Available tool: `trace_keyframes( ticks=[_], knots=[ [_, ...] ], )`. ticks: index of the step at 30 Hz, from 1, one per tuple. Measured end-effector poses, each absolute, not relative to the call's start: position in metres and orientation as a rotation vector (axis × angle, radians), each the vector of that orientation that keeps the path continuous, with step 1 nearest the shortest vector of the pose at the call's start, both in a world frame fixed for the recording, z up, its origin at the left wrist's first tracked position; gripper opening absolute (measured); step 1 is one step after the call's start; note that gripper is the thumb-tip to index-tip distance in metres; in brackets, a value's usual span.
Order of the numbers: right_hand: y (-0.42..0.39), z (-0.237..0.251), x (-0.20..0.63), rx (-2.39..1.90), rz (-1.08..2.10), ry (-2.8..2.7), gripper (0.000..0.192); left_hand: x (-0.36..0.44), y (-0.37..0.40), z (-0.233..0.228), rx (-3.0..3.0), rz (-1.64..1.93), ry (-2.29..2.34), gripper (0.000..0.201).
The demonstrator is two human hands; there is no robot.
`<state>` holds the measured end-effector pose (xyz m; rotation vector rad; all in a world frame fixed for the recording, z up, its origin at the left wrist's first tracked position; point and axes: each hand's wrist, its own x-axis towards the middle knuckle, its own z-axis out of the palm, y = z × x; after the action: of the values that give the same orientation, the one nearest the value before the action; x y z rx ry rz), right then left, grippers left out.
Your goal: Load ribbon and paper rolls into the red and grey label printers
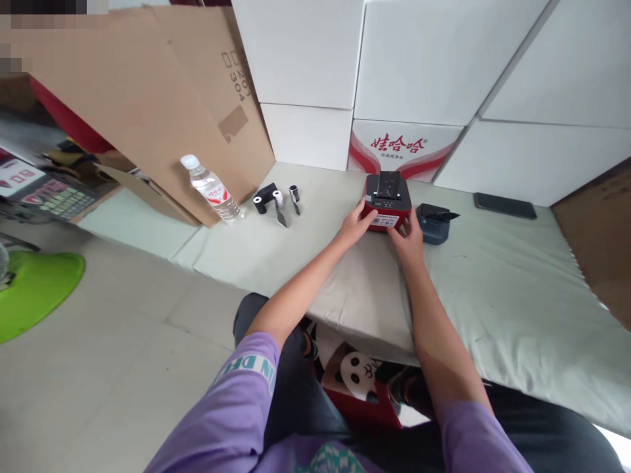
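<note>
A small red and black receipt printer (387,205) stands on the cloth-covered bench, with a white label on its near side. My left hand (358,225) grips its left side, the thumb on the near face. On the opposite side, my right hand (408,238) is closed around the near right corner. Just right of that hand sits a dark blue-grey device (434,225) with a black piece sticking out. Farther left lie several small rolls, among them a white paper roll (278,198) and a black one (259,205).
A water bottle (211,189) stands at the left beside a leaning cardboard sheet (197,98). White boxes (409,59) are stacked behind the bench (355,282). A black phone (505,205) lies at the back right. A green seat (44,289) is at the far left.
</note>
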<state>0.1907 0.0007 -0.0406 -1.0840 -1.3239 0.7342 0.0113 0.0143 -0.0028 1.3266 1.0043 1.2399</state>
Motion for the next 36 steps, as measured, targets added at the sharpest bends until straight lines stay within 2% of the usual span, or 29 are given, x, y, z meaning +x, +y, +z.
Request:
trace_keyframes(
  ticks=[4,7,13,22,28,36],
  knots=[
    [-0.052,-0.017,0.181,-1.096,0.742,-1.333,0.088,-0.004,-0.030,0.003,1.364,1.263,0.924,0.085],
    [-0.097,-0.010,0.178,-1.119,0.733,-1.352,0.086,-0.012,-0.067,0.002,1.398,1.249,0.854,0.083],
    [-0.160,-0.024,0.179,-1.168,0.736,-1.377,0.081,-0.017,-0.114,-0.015,1.444,1.179,0.938,0.080],
    [-0.167,-0.042,0.180,-1.148,0.725,-1.418,0.080,-0.034,-0.109,-0.014,1.721,1.280,1.083,0.066],
    [-0.164,-0.043,0.181,-1.139,0.673,-1.418,0.080,-0.043,-0.101,-0.012,2.066,1.287,1.092,0.046],
    [-0.164,-0.042,0.181,-1.138,0.738,-1.381,0.078,-0.042,-0.098,-0.015,2.070,1.255,1.078,0.046]
  ],
)
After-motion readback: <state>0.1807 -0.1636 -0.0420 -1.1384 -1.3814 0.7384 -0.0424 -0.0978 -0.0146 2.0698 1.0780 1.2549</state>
